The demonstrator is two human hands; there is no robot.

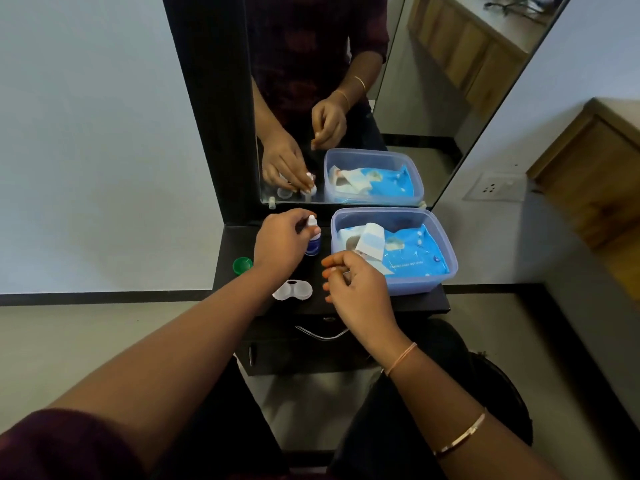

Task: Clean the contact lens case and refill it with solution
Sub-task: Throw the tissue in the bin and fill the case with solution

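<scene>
A small blue solution bottle with a bare white nozzle stands on the black shelf near the mirror. My left hand grips the bottle around its neck. The clear contact lens case lies open on the shelf just below that hand, both wells facing up. A green lid lies at the shelf's left edge. My right hand hovers to the right of the case, fingers curled, pinching a small white cap that is mostly hidden; the mirror shows it between the fingertips.
A translucent plastic box holding a blue wet-wipe pack and a folded tissue fills the shelf's right half. A mirror stands behind the shelf. A drawer with a metal handle sits under the shelf.
</scene>
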